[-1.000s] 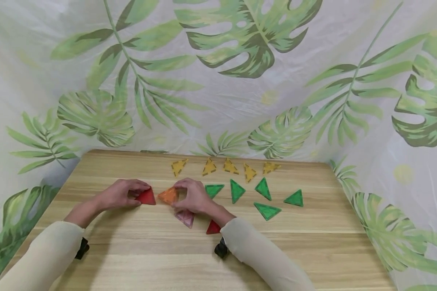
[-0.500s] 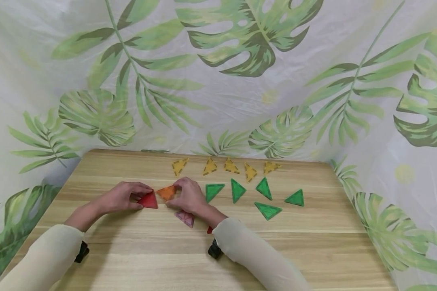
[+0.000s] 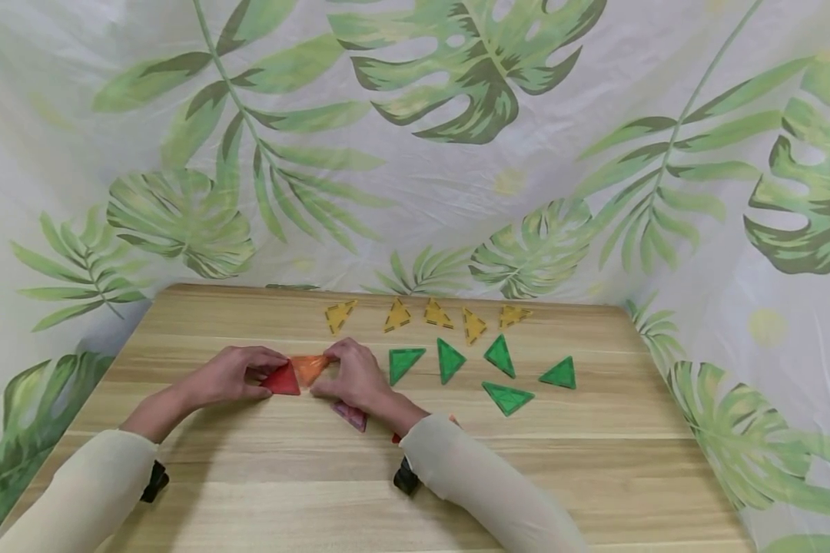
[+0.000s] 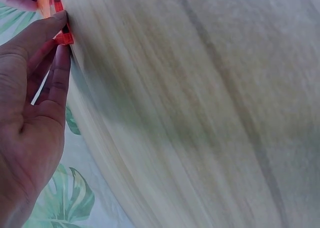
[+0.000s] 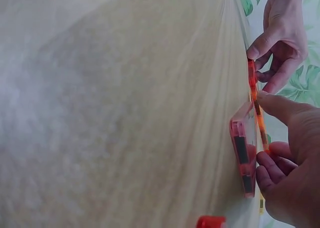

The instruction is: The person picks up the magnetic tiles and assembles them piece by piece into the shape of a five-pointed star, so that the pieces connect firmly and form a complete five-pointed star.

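Leaf-patterned cloth [image 3: 415, 200] hangs behind the wooden table [image 3: 283, 499]. At the table, the left hand [image 3: 238, 372] pinches the red triangle [image 3: 283, 380], and the right hand [image 3: 356, 376] pinches the orange triangle [image 3: 308, 369] between thumb and fingers. Compared with 0.5 seconds ago, the orange triangle is turned a little and the small gap is closed: it now meets the red triangle. Just beside the right hand lies the pink triangle [image 3: 350, 415]; 5 green triangles [image 3: 508, 398] stay unmoved.

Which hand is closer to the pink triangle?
Right. The right hand is just above the pink triangle in the head view, pinching an orange triangle. The left hand is farther off to the left, holding a red triangle.
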The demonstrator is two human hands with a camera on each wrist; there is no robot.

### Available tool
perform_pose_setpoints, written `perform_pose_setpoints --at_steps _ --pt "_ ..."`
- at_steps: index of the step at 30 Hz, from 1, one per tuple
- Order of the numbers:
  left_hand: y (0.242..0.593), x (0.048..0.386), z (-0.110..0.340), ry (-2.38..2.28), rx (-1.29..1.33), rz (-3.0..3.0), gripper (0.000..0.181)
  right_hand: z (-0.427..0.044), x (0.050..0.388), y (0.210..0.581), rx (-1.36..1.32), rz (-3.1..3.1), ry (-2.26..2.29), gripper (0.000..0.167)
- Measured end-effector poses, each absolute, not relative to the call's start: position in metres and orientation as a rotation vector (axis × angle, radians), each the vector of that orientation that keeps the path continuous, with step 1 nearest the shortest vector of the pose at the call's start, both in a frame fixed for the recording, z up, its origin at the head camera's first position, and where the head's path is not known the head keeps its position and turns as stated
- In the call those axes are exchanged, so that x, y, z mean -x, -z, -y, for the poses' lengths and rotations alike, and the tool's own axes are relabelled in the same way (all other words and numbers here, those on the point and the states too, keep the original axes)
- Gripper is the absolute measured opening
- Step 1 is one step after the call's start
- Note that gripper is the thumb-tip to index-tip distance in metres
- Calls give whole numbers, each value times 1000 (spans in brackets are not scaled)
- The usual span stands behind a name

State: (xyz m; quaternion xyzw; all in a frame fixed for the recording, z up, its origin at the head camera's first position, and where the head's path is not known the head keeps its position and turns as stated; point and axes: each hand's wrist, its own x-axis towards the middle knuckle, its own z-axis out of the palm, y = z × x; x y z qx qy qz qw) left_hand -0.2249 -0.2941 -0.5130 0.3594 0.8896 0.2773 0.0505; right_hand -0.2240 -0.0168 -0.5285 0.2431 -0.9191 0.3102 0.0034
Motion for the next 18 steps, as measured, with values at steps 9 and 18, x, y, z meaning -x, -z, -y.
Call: perform_pose_setpoints --at_steps 9,18 --pt "511 224 288 -828 -1055 -2750 56 7 227 522 -940 2914 -976 51" --pt "514 224 274 -746 -1021 -2823 76 -20 230 519 -1044 2921 -1045 53"
